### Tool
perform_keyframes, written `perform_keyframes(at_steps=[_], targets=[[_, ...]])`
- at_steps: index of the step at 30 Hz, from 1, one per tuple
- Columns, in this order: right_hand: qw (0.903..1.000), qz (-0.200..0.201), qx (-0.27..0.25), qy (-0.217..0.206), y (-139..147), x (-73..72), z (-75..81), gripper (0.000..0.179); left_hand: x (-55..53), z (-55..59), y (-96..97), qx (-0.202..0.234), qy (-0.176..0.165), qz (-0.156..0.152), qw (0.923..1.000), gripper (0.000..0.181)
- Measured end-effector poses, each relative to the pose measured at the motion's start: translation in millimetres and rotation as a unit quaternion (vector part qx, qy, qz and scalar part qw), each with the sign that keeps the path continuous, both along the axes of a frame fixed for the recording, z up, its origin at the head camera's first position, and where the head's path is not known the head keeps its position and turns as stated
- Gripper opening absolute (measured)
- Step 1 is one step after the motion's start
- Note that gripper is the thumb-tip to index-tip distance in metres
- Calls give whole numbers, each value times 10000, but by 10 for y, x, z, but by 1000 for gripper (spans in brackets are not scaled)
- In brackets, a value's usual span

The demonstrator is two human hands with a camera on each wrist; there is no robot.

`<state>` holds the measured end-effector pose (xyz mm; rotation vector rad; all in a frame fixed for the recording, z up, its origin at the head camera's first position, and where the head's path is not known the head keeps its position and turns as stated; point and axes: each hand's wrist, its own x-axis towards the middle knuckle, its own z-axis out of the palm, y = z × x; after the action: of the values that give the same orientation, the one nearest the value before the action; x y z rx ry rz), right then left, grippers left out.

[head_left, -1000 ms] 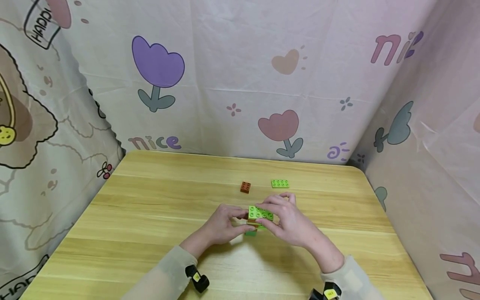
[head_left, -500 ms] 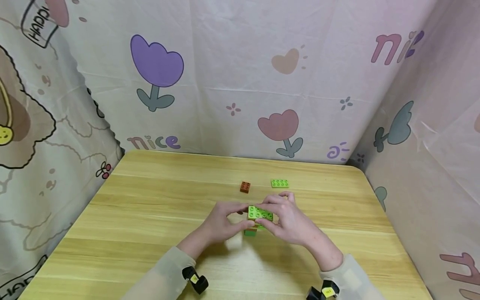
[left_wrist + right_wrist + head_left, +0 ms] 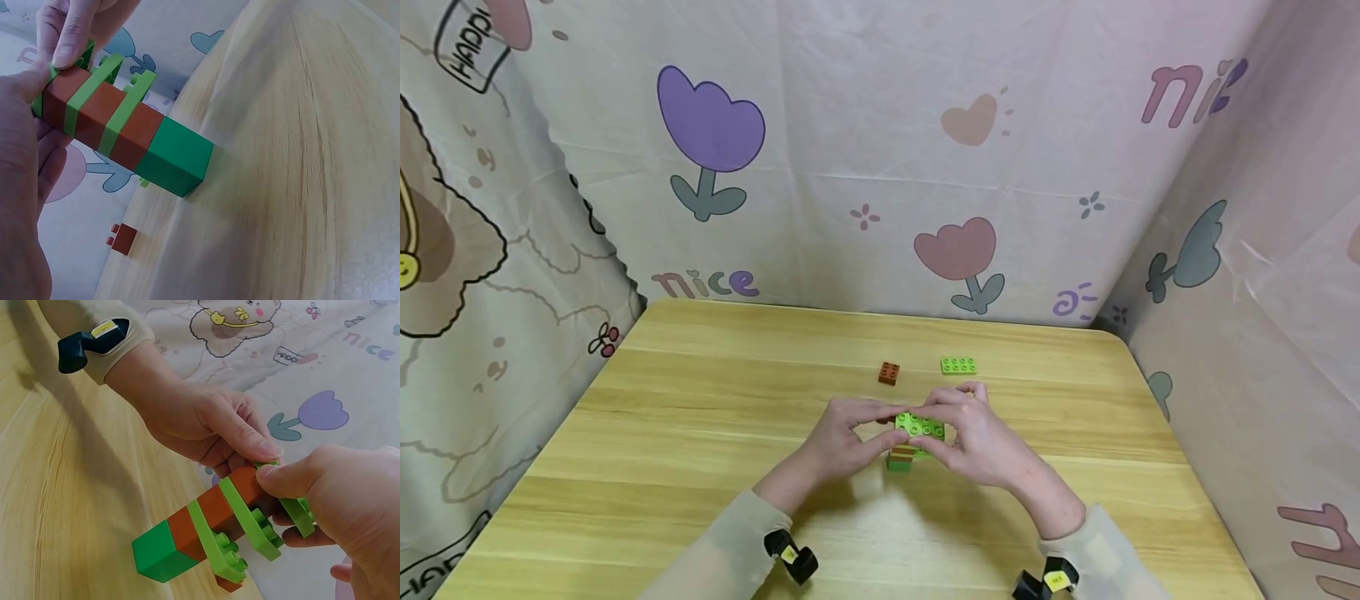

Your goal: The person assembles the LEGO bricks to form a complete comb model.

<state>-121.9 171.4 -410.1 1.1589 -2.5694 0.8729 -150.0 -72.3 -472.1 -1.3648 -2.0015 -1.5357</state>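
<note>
Between both hands a toy brick tower stands upright, apparently on the table. Its base is a dark green block (image 3: 178,156), and above it brown bricks (image 3: 100,112) alternate with thin light green plates (image 3: 240,509) that jut out to the right. A studded light green plate (image 3: 921,426) tops it. My left hand (image 3: 844,446) pinches the tower's top from the left, thumb in front and fingers behind. My right hand (image 3: 972,433) grips the top plate from the right, its thumb near the left thumb. Fingers partly hide the upper bricks.
A loose brown brick (image 3: 889,373) lies behind the tower on the wooden table (image 3: 715,392). To its right is a light green plate (image 3: 958,366). A printed cloth (image 3: 835,125) hangs behind the table and along both sides.
My left thumb and fingers have moved up and inward to the top plate, close to the right hand's fingertips. My right hand keeps its grip almost unmoved. The head view has shifted slightly.
</note>
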Motion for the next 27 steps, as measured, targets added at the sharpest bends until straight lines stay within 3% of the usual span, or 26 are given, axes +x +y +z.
perform_keyframes(at_steps=[10,27], targets=[[9963,-117,-534,-656,7,-11,-62,34,-38,-56,32,217,90,89,9997,27],[9939,-96,-760,-796,4,-18,-99,33,-15,-19,33,154,-62,103,9998,26]])
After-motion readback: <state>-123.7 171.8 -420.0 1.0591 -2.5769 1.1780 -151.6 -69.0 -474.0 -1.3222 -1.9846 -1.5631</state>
